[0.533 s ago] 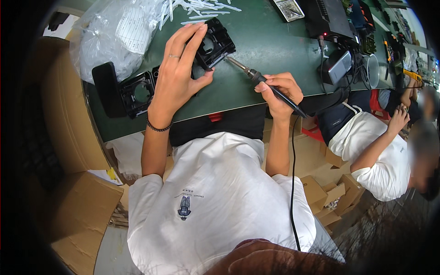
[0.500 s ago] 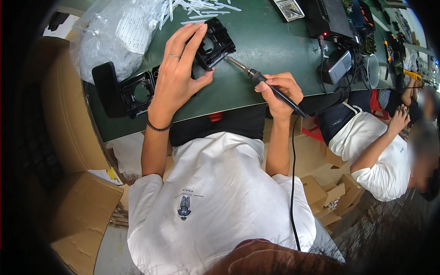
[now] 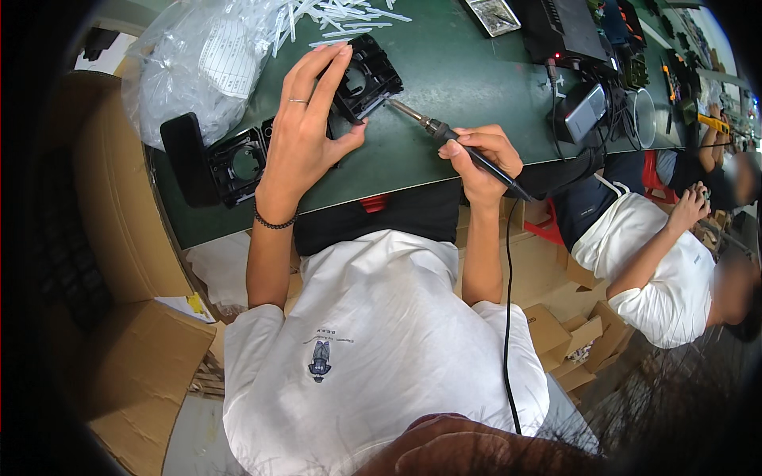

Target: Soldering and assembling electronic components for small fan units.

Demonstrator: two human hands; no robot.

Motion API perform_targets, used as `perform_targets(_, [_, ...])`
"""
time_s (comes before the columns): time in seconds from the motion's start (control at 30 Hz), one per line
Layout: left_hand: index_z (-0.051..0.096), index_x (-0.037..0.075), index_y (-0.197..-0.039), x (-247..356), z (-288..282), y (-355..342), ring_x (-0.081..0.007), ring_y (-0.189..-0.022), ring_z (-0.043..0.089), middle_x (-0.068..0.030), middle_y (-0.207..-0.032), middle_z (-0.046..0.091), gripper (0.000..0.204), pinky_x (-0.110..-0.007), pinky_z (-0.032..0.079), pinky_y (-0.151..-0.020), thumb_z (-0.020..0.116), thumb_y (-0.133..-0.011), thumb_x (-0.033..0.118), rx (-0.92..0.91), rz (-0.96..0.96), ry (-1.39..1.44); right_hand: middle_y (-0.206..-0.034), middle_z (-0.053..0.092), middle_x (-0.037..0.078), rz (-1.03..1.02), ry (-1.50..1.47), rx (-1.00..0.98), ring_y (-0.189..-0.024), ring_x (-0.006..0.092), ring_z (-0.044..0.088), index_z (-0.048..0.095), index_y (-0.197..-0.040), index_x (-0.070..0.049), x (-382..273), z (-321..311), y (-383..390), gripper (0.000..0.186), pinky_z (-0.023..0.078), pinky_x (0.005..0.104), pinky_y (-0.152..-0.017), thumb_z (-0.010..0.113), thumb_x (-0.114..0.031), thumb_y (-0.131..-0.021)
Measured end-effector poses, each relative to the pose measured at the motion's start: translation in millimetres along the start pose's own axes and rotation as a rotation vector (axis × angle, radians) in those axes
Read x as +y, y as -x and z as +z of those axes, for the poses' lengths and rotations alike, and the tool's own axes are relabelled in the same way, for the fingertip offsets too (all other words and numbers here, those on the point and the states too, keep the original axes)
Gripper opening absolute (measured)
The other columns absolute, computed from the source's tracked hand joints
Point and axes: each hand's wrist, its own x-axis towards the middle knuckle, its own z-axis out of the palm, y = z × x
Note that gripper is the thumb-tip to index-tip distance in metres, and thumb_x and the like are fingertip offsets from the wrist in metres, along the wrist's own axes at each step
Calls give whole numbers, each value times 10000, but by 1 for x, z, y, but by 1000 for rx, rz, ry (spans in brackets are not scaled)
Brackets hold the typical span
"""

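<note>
My left hand, with a ring and a dark beaded bracelet, grips a black plastic housing on the green table. My right hand is closed round a black soldering iron with a cable hanging from it. The iron's metal tip touches or nearly touches the lower right edge of the housing. A second black housing and a black phone-like slab lie left of my left wrist. Thin translucent sticks are scattered behind the held housing.
A plastic bag with a paper sheet lies at back left. At right are a small metal tray, a black powered box, a silver-and-black device, cables and co-workers. Cardboard boxes stand around below the table's edge.
The held housing and the iron's tip have shifted very slightly leftward and down. A co-worker at the right has leaned a little. Otherwise little differs.
</note>
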Motion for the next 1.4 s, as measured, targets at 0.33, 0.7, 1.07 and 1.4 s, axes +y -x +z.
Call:
perform_targets(0.33, [527,46,-1525,2,-1,-1,-353,-1393,520,-143,-1496,554,931,-455,439,-1159,865,-658,6,-7,3,-8,-938,756,174,63,-40,-32,-810,214,775,738,-931,36,-2,-3,1,207,628,281,-687,868,63,-773])
perform_targets(0.7, [529,51,-1525,2,-1,-1,-358,-1377,530,-140,-1494,549,920,-454,445,-1153,859,-668,1,-4,3,-22,-965,760,190,45,-78,-105,-873,236,786,736,-951,50,-5,-2,-2,218,641,286,-713,859,83,-773])
perform_targets(1.07, [528,51,-1527,2,-2,-1,-359,-1368,536,-143,-1490,553,921,-451,447,-1148,864,-669,7,-4,1,-18,-975,765,185,39,-61,-128,-861,227,781,738,-962,38,-4,-3,-2,239,631,283,-717,859,92,-763])
perform_targets(1.4, [533,38,-1519,4,-8,-18,-363,-1356,542,-173,-1478,561,916,-444,443,-1150,877,-670,32,57,-25,-37,-1057,697,211,-28,-325,373,-830,270,744,664,-1038,46,6,4,1,172,665,393,-740,772,38,-905])
